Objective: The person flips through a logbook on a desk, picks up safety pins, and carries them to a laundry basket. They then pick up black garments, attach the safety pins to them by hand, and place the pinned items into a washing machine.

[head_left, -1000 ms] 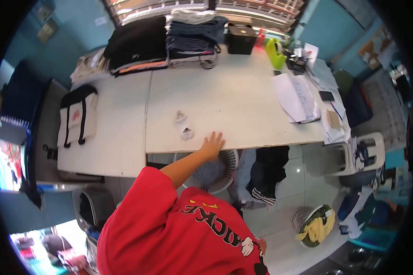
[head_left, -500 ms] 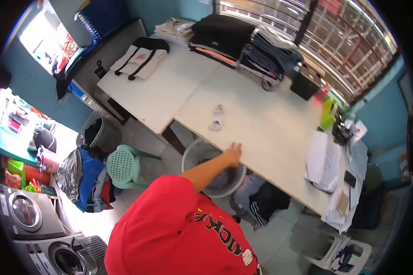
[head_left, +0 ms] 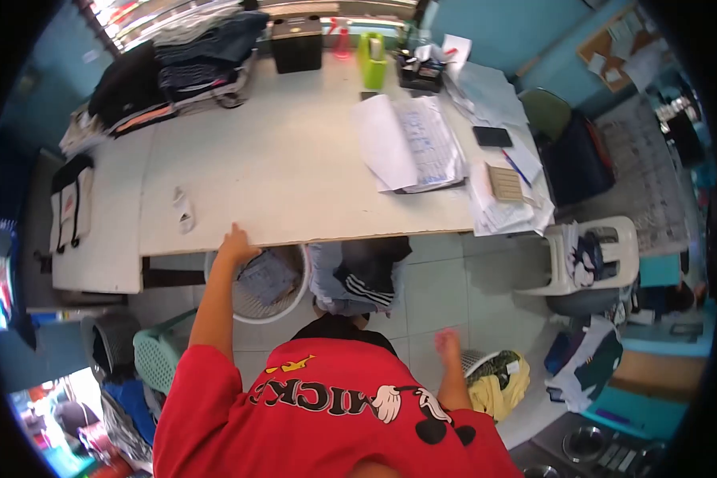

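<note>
At worktop [head_left: 295, 183] front edge, L hand [head_left: 237, 245] half-open, empty; R hand [head_left: 448, 344] nr yellow garment [head_left: 506, 394], grip can't tell. Basket [head_left: 256, 311] & striped black garment [head_left: 372, 271] crowd below; white chair [head_left: 628, 255] nr R end.

This looks like a laundry workroom: folded clothes [head_left: 195, 68] beyond the left hand [head_left: 236, 246], laundry basket [head_left: 251, 310] below (paperwork [head_left: 436, 145] rightward).

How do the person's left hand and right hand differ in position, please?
The left hand is at the table edge; the right hand is away from it. In view, the left hand partly overlaps the white basket; the right hand is nearer the yellow cloth. Both are bare.
</note>
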Demonstrator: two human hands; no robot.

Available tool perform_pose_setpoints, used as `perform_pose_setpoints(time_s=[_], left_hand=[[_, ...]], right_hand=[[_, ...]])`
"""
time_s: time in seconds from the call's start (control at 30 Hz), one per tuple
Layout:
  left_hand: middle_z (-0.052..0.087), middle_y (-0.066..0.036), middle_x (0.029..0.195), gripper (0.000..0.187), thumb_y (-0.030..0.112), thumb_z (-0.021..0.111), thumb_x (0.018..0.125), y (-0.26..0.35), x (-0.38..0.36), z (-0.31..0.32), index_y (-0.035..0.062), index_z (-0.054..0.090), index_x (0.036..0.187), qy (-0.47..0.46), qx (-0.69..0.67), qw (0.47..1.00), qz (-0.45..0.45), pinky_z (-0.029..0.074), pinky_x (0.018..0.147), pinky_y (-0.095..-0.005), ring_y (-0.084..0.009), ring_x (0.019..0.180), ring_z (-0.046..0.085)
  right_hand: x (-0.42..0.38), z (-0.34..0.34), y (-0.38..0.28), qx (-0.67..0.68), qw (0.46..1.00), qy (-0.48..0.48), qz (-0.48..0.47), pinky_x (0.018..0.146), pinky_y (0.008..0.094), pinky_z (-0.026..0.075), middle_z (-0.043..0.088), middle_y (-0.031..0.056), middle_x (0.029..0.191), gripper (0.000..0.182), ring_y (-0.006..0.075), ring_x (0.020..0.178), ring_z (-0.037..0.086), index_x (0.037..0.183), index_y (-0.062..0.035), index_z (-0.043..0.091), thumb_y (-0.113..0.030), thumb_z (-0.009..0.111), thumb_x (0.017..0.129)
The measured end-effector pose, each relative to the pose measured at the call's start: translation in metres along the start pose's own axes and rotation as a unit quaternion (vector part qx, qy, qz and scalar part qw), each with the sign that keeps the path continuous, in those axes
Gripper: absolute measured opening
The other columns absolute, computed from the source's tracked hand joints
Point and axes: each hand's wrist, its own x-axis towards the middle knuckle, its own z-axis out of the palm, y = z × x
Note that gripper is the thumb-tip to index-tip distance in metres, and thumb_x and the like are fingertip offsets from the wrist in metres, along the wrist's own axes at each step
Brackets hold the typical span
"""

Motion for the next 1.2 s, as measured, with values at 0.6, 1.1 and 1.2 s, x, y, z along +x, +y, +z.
perform_pose_setpoints(time_s=[0.6,1.1,1.2], left_hand=[[0.041,-0.014,0.127,0.055,0.039,0.047,0.081,0.056,-0.145,-0.249,0.0030,0.042,0.122,0.355,-0.422,0.723,0.415,0.035,0.089,-0.0335,-0.0223,0.111,0.044],[0.046,-0.001,0.118,0.057,0.033,0.067,0.067,0.221,-0.312,-0.393,0.0193,0.046,0.118,0.220,-0.134,0.517,0.816,0.034,0.083,-0.0347,-0.0120,0.111,0.039],[0.047,-0.001,0.117,0.056,0.033,0.066,0.068,0.263,-0.304,-0.404,0.0190,0.046,0.118,0.245,-0.137,0.539,0.794,0.035,0.082,-0.0346,-0.0119,0.111,0.039]], right_hand=[[0.013,0.075,-0.080,-0.112,0.994,-0.006,0.008,0.058,0.0284,0.045,0.059,0.0084,0.090,0.028,0.0176,0.075,0.057,0.106,-0.0100,0.047,-0.024,0.046,0.082],[0.061,0.178,-0.281,-0.272,0.836,-0.018,-0.476,0.056,0.0284,0.044,0.058,0.0060,0.067,0.011,0.0192,0.059,0.056,0.076,-0.0048,0.057,0.001,0.047,0.075],[0.070,0.194,-0.350,-0.329,0.750,-0.135,-0.557,0.055,0.0269,0.046,0.058,0.0064,0.068,0.012,0.0157,0.058,0.057,0.079,-0.0031,0.057,0.001,0.047,0.076]])
